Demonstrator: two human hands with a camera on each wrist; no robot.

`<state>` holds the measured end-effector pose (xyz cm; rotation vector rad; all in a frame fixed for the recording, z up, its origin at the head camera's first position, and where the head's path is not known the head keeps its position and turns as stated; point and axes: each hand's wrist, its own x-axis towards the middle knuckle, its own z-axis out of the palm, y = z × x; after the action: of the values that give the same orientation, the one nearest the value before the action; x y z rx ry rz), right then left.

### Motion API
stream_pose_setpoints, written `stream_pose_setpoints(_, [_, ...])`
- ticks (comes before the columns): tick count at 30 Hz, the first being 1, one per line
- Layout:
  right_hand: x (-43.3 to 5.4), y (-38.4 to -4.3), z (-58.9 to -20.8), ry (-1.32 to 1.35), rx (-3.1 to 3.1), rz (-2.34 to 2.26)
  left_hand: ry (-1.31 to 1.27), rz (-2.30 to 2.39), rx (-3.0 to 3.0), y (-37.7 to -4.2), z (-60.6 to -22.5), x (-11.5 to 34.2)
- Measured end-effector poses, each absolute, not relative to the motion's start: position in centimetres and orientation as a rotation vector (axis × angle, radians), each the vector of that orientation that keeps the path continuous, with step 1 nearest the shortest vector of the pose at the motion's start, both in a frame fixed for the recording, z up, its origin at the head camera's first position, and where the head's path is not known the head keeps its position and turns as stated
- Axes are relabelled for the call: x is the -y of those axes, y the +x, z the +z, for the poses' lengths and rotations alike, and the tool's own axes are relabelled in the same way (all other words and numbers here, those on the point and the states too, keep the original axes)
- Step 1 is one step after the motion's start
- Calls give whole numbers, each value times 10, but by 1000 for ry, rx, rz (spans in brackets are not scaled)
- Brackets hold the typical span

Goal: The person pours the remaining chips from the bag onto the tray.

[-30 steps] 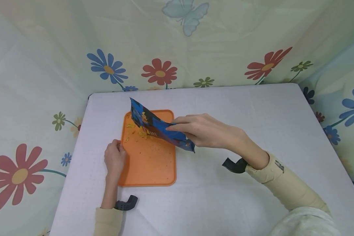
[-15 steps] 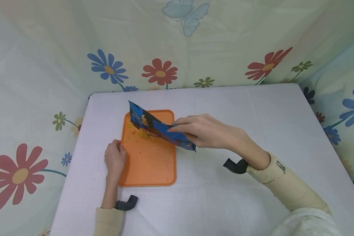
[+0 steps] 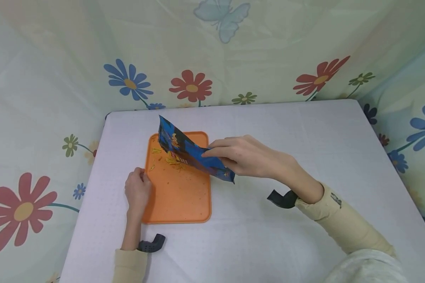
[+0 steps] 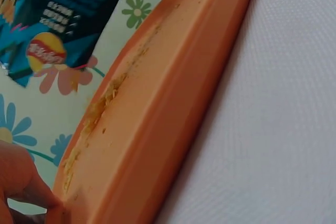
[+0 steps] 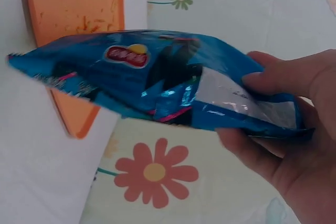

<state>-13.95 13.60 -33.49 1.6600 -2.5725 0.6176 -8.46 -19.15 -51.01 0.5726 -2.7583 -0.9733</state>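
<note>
My right hand (image 3: 246, 156) grips a blue chip bag (image 3: 189, 149) by its near end, thumb on one face and fingers on the other, as the right wrist view shows. The bag (image 5: 142, 77) slants over the upper part of an orange tray (image 3: 178, 196), its far end raised toward the back left. Yellow snack pieces (image 3: 156, 151) and crumbs lie on the tray, mostly in its upper left; the bag hides some of them. On the tray's left rim, my left hand (image 3: 138, 189) pinches the edge. In the left wrist view, its fingers (image 4: 21, 177) sit at the rim.
The tray lies on a table under a white cloth (image 3: 269, 243). Flower-printed curtains (image 3: 269, 51) rise behind the table and at both sides. Black wrist mounts (image 3: 152, 243) stick out from both sleeves.
The bag's far end dipped slightly to the left half a second ago and is now higher and a little farther right. The left hand and the tray have stayed put.
</note>
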Motion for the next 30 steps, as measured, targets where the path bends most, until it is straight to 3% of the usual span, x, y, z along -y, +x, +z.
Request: stream_pose_setpoints(30, [-136,-139,-336,1662,2529,632,592,-975,2751,-86,-511,191])
